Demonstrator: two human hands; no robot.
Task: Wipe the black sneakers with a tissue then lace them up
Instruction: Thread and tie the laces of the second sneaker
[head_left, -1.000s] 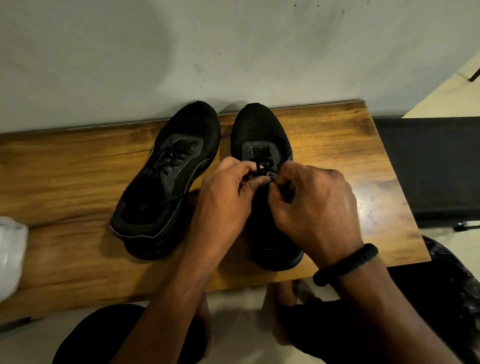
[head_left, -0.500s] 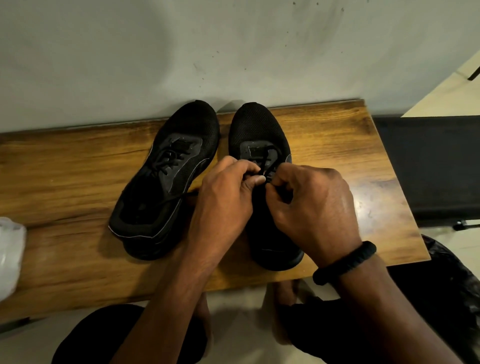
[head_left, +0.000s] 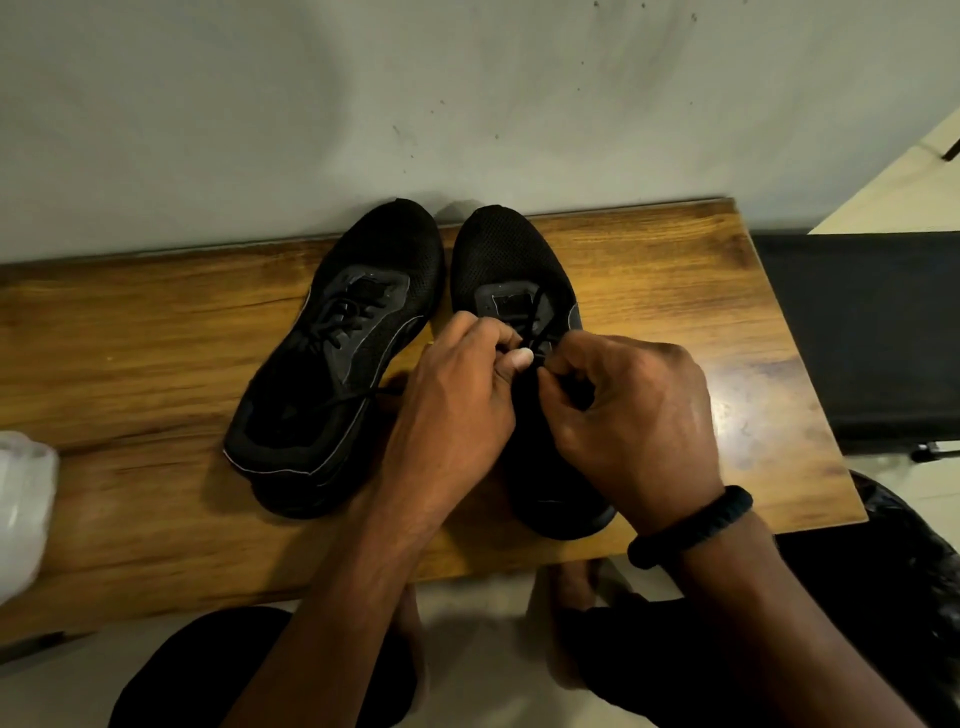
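Two black sneakers stand side by side on a wooden bench (head_left: 156, 332), toes toward the wall. The left sneaker (head_left: 343, 358) is laced, with a loose lace end trailing off its right side. Over the middle of the right sneaker (head_left: 511, 265) both hands work close together. My left hand (head_left: 457, 410) pinches the black lace (head_left: 530, 325) between thumb and fingers. My right hand (head_left: 628, 410), with a black band on its wrist, has its fingers curled round the lace's other part. The hands hide most of the right sneaker's lacing and opening.
A white crumpled thing (head_left: 23, 509) lies at the bench's left edge. The grey wall (head_left: 467, 104) rises right behind the shoes. A black padded surface (head_left: 872, 332) adjoins the bench on the right. My knees and bare feet show below the front edge.
Both hands have drawn back a little toward me along the right sneaker, uncovering more of its tongue and a stretch of lace. The left sneaker has stayed put.
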